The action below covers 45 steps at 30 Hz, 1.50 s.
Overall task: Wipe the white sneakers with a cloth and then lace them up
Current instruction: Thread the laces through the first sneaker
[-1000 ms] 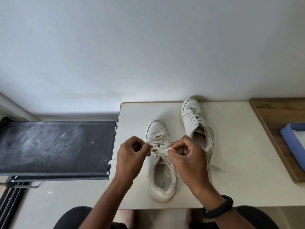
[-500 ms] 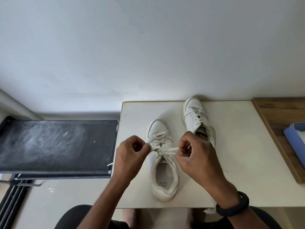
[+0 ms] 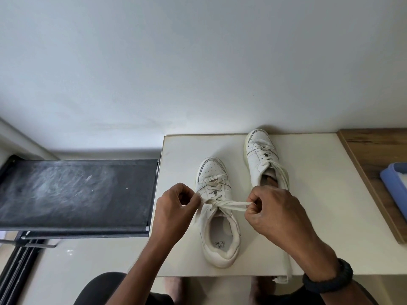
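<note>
The near white leather sneaker [image 3: 220,243] lies mid-way across the off-white rectangular table [image 3: 319,205], fully threaded. Left hand [image 3: 174,208] and right hand [image 3: 275,212] each pinch its flat white lace [image 3: 231,204], stretched taut between them. Judged status: the knot is being tightened. The far white leather sneaker [image 3: 261,157] is threaded, with no bow visible.

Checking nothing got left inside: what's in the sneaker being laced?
Inside the near sneaker only its pale insole shows, with a printed logo at the heel. The toe end is covered by the shoe's own upper and laces.
</note>
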Tool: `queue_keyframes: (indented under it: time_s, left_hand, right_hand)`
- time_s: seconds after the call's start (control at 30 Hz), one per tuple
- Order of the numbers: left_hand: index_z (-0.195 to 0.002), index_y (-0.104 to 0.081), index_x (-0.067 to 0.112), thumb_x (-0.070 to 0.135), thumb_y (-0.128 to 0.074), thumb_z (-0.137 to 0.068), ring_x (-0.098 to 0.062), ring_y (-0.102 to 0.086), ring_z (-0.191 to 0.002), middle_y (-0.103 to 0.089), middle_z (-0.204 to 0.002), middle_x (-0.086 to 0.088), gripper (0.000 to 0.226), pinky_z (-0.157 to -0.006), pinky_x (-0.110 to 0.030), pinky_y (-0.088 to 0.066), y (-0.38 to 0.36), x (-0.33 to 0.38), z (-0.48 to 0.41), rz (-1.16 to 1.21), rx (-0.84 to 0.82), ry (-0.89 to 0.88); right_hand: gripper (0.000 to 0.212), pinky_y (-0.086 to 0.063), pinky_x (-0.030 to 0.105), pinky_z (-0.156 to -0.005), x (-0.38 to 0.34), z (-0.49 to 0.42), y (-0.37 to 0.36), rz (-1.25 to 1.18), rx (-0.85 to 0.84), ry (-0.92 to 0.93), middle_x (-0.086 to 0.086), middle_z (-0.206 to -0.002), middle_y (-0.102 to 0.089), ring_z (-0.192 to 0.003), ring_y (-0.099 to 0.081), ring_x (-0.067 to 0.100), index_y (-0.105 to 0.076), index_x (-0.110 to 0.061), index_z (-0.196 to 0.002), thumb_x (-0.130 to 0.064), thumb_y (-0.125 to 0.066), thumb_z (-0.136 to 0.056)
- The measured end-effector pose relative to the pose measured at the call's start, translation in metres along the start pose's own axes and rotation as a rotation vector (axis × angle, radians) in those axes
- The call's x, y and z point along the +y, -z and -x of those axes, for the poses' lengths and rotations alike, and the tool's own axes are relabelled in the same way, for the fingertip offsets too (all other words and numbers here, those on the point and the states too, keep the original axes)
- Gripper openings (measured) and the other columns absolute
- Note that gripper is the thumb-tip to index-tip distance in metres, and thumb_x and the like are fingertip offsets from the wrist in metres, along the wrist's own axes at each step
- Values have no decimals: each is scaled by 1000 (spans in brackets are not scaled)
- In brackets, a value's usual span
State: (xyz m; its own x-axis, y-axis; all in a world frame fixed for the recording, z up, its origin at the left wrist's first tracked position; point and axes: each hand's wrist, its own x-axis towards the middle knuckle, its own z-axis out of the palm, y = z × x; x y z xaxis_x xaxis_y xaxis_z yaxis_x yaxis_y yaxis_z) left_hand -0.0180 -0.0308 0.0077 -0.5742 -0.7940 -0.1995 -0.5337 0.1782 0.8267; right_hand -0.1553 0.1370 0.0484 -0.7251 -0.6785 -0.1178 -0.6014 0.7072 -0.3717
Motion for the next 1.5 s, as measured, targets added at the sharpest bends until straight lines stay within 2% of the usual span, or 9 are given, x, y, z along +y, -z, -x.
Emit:
queue_keyframes:
  time_s: [0.27,0.37,0.43,0.6,0.67,0.8,0.97,1.13,1.5]
  left_hand:
    - [-92,-73,11,21,-79,-87,-8,-69,-73,-78,-78,-3,14,-70,-29,-53,17,2,-1,267,-227,138]
    - [-101,-75,17,19,-81,-85,-9,-68,-80,-79,-88,-3,18,-74,-29,-53,22,1,-1,317,-286,147]
    - [-100,-77,21,19,-80,-86,-7,-67,-80,-79,-89,-1,15,-74,-27,-53,22,2,0,290,-277,115]
    - [-87,-81,23,15,-79,-86,-9,-64,-72,-77,-77,2,8,-70,-30,-54,21,0,0,245,-178,116]
    - [-82,-81,25,14,-78,-86,-12,-60,-66,-76,-73,1,11,-64,-32,-51,19,-2,-1,188,-123,107]
    - [-86,-79,27,19,-74,-90,-3,-53,-49,-72,-68,10,10,-47,-15,-41,14,-5,1,2,-105,23]
    - [-92,-80,24,16,-73,-91,1,-64,-78,-72,-78,12,11,-61,-6,-43,15,-4,0,-151,-46,-142]
    - [-92,-78,22,11,-73,-90,-14,-59,-76,-66,-79,7,12,-67,-30,-49,9,-12,-4,-339,42,-349]
    - [-89,-77,24,9,-73,-89,-10,-58,-73,-65,-78,9,16,-63,-24,-46,8,-18,-8,-385,-31,-295]
  right_hand:
    - [13,-56,32,-71,3,-3,3,-752,48,-156,-6,-74,-75,-69,-73,10,-74,-26,-87,-13,-72,-89]
    - [13,-58,40,-77,4,-2,4,-825,91,-154,-2,-73,-75,-74,-73,16,-74,-25,-87,-11,-75,-87]
    - [16,-59,38,-75,7,-3,2,-764,111,-137,-5,-71,-74,-72,-72,12,-74,-25,-85,-10,-76,-85]
    - [19,-51,13,-64,17,-1,6,-471,156,-56,-16,-65,-70,-66,-67,-1,-74,-27,-79,-9,-81,-81]
    - [18,-54,20,-66,15,1,7,-338,147,-34,-17,-71,-70,-69,-66,1,-74,-27,-81,-10,-81,-81]
    - [13,-49,25,-68,7,5,6,-112,107,34,-11,-86,-69,-74,-63,11,-72,-25,-90,-14,-71,-84]
    - [8,-54,28,-64,12,2,8,-52,76,51,-13,-79,-67,-68,-63,8,-72,-28,-83,-20,-72,-84]
    - [8,-50,23,-60,14,0,3,-22,75,25,-13,-80,-68,-69,-64,9,-71,-29,-84,-20,-72,-86]
    - [13,-29,15,-46,7,0,-6,35,21,-90,-12,-69,-65,-56,-52,7,-72,-27,-76,-16,-70,-82]
